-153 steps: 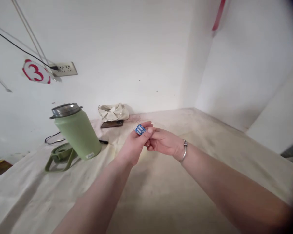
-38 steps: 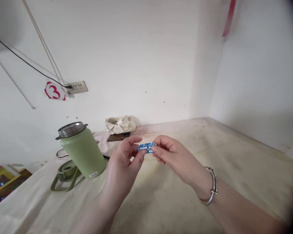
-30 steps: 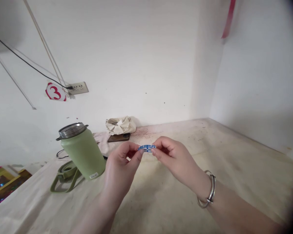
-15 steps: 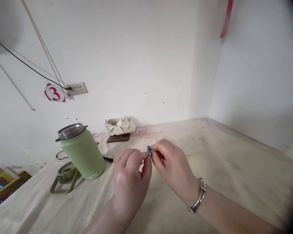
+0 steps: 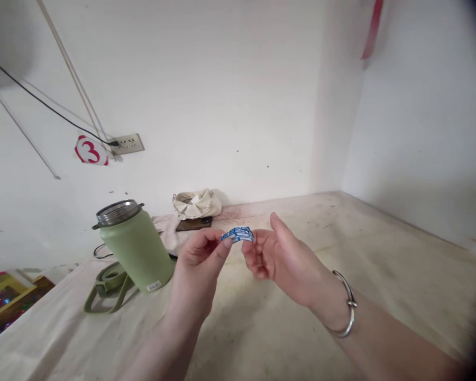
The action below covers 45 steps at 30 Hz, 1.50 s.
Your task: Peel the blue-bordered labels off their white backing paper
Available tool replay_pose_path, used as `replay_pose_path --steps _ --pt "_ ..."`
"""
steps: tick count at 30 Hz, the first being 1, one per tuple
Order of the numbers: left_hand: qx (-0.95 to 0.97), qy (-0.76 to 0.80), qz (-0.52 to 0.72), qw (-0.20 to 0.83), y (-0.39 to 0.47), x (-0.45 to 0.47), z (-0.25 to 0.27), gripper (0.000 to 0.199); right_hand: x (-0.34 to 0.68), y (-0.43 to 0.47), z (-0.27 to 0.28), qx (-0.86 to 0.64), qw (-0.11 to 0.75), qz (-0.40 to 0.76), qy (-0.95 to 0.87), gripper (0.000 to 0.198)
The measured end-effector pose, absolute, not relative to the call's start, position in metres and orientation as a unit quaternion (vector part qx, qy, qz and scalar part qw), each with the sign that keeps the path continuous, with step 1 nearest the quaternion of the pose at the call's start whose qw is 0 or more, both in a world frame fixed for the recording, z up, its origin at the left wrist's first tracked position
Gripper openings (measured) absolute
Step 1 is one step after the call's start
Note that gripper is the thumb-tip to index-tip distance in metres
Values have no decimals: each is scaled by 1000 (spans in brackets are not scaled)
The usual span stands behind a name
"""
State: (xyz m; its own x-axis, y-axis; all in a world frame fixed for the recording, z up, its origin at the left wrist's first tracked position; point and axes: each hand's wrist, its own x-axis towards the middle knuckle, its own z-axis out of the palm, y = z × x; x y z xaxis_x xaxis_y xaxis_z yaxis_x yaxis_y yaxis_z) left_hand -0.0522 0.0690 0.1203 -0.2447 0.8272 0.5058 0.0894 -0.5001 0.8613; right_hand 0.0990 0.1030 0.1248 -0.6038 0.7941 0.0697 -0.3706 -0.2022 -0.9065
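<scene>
Between the thumb and fingers of my left hand (image 5: 200,267) is a small, slightly curved piece with a blue-and-white line pattern (image 5: 238,234). Its exact kind cannot be made out; it looks thin, like a strip or sticker. My right hand (image 5: 287,262), with a silver bangle on the wrist, is at the piece's right end. Its thumb points up, apart from the loosely curled fingers, whose tips are beside or just touching the piece. Both hands are above the cloth-covered table (image 5: 381,286).
Left of my hands stands a green wide-mouth bottle (image 5: 137,248) without its lid; a green handled lid (image 5: 110,286) lies beside it. Near the wall are a cream bag (image 5: 198,203) with a beaded strap and a phone (image 5: 192,225). A power socket (image 5: 129,143) with a plugged cable is on the wall.
The piece was folded and pinched by both hands; now it is spread out, its patterned face showing. My right thumb has lifted off it, while my left hand keeps hold.
</scene>
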Motion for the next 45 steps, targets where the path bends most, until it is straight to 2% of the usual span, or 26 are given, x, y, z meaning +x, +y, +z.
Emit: replay_pose_path --steps 3,7,10,12,17,20,25,28,31,33,36,39,45 --pt "586 446 644 207 68 -53 120 4 101 101 128 -160 302 832 -438 62" --pt "672 464 577 17 62 -54 122 4 103 100 130 -128 304 868 -371 40" --pt "709 435 553 -48 60 -52 122 10 103 101 129 -98 325 879 -336 30" --pt "705 434 560 -27 60 -51 121 10 102 101 128 -76 334 880 -330 27" --pt "647 450 608 98 62 -49 116 4 96 100 124 -48 353 868 -346 23" --pt "610 452 628 171 63 -48 116 5 90 99 120 -38 364 860 -356 13" --pt "556 404 666 290 67 -47 115 6 87 99 119 -47 370 849 -375 6" --pt "509 396 685 340 70 -48 116 8 88 99 118 -98 400 821 -397 14" --pt "477 406 686 370 70 -50 118 8 88 99 117 -175 490 732 -440 22" --pt "482 415 669 385 69 -51 120 8 90 99 117 -195 520 672 -490 29" --pt "517 429 616 412 67 -52 122 9 93 99 119 -213 498 623 -564 34" --pt "548 445 565 427 66 -52 122 12 95 100 121 -245 452 609 -604 26" --pt "534 404 567 480 65 -50 125 10 95 102 123 -222 427 672 -562 21"
